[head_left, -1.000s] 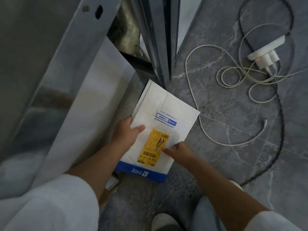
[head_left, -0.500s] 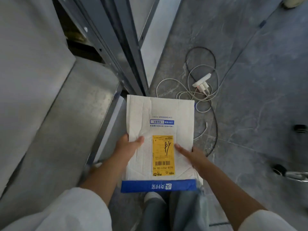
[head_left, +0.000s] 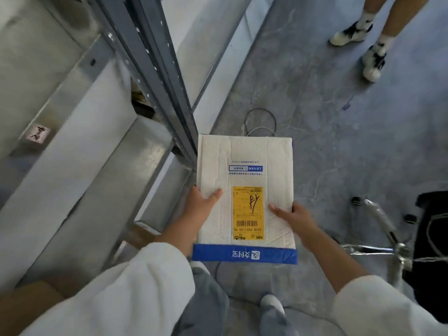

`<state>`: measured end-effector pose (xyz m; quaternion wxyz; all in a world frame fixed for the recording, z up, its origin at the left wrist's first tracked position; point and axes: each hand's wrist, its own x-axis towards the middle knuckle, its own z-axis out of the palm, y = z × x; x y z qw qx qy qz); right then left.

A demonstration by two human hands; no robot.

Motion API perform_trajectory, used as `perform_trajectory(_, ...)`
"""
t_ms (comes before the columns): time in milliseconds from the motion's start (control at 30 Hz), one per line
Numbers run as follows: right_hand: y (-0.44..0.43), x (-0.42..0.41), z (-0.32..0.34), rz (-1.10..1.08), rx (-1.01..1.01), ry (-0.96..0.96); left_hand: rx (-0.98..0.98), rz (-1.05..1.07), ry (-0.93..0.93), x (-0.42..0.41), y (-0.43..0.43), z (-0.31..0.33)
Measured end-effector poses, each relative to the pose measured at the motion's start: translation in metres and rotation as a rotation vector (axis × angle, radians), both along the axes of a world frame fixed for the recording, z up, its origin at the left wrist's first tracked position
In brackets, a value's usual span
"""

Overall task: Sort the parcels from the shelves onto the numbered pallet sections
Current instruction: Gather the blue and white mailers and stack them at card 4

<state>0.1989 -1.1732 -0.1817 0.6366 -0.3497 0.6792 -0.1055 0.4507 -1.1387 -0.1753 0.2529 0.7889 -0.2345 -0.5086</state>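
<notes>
While grey metal shelving (head_left: 101, 132) with perforated uprights fills the left, one flat, wrinkled white padded parcel (head_left: 244, 166) is held level above the mottled grey floor (head_left: 339, 117), beside the rack. One rectangular yellow label (head_left: 247, 212) and one blue band mark it. Two hands clasp its side edges: left hand (head_left: 202, 202), right hand (head_left: 294, 214), thumbs on top.

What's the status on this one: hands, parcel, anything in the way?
Left hand and right hand both gripping flat white padded mailer with yellow label. Held level beside grey metal shelving. Another person's feet ahead on floor.
</notes>
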Motion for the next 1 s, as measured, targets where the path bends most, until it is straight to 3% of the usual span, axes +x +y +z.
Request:
perform_trajectory(333,0.022,-0.071,0.136,0.2,-0.306,0.109,-0.181,0.19,-0.307,-0.103,0.103,0.139)
perform_trajectory(567,0.069,-0.075,0.209,0.445,-0.365,0.058,-0.252,0.453,-0.318,-0.148,0.206,0.204)
perform_trajectory(1000,0.212,-0.008,0.275,0.903,-0.48,-0.066,-0.436,0.967,-0.336,-0.188,0.412,0.271)
